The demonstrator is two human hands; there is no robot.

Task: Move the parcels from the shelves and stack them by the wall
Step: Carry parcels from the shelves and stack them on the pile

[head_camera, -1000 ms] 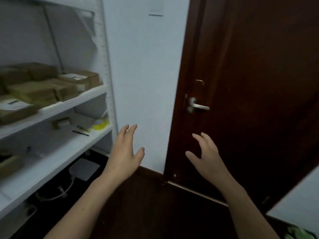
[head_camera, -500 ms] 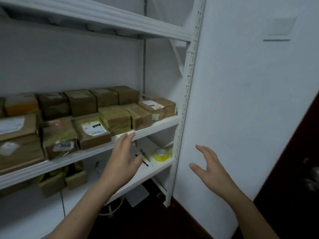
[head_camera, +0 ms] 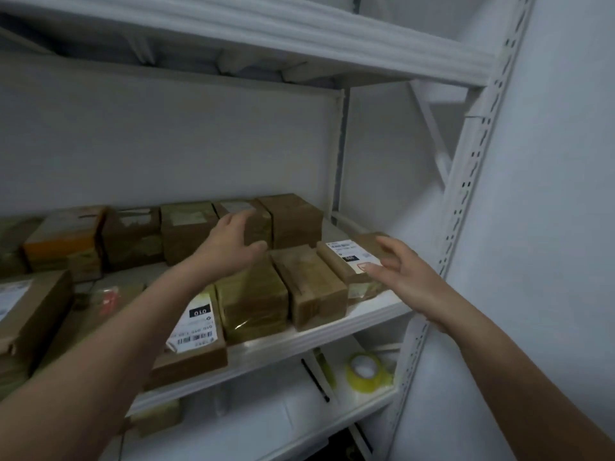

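Single head-worn wide-angle view, taken close before the white metal shelving unit and facing forward, slightly downward and toward its right end. Its middle board, stacked with brown cardboard parcels, fills the centre; both forearms enter from the bottom edge. No second view.

View swung left off the dark door, which dropped out of frame, and closed in on the white shelf. Both hands rose from waist level into the middle bay. Left hand, fingers spread, came over the back-row parcels. Right hand, open, came just beside the labelled parcel at the row's right end. Neither gripped anything.
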